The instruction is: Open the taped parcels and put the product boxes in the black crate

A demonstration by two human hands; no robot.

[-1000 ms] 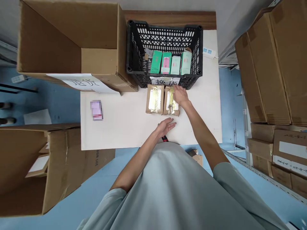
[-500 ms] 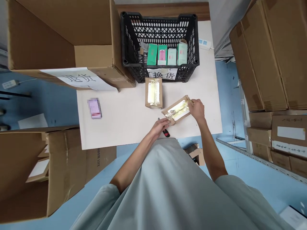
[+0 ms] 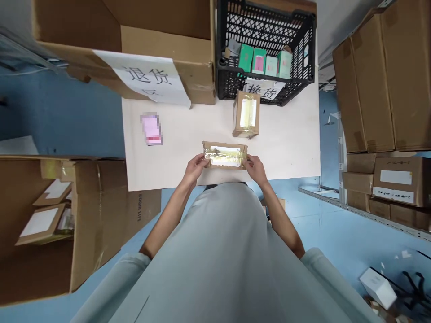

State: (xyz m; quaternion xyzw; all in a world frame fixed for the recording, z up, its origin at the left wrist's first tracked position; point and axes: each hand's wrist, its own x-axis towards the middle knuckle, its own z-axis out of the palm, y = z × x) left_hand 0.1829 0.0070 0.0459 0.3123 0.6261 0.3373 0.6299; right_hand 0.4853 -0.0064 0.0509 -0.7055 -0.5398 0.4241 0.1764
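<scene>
Between my two hands is a small brown cardboard box [image 3: 225, 156] with a white label under shiny clear tape, its long side running left to right near the table's front edge. My left hand [image 3: 195, 167] grips its left end, and my right hand [image 3: 255, 169] grips its right end. Behind it to the right stands a second taped cardboard box [image 3: 248, 115], apart from my hands and close against the black plastic crate [image 3: 266, 83]. Of the knife seen earlier, nothing shows now.
Several green and white product boxes [image 3: 259, 62] stand inside the crate. A large open carton [image 3: 188, 74] with a handwritten sheet stands at the back left. On the white table [image 3: 289, 148], a pixelated pink item [image 3: 152, 129] lies at left. Another open carton [image 3: 101, 215] holds parcels lower left.
The box in my hands has turned from a slant to lie level and shifted left. My left hand has moved to its left end, and the black-and-red knife is out of sight.
</scene>
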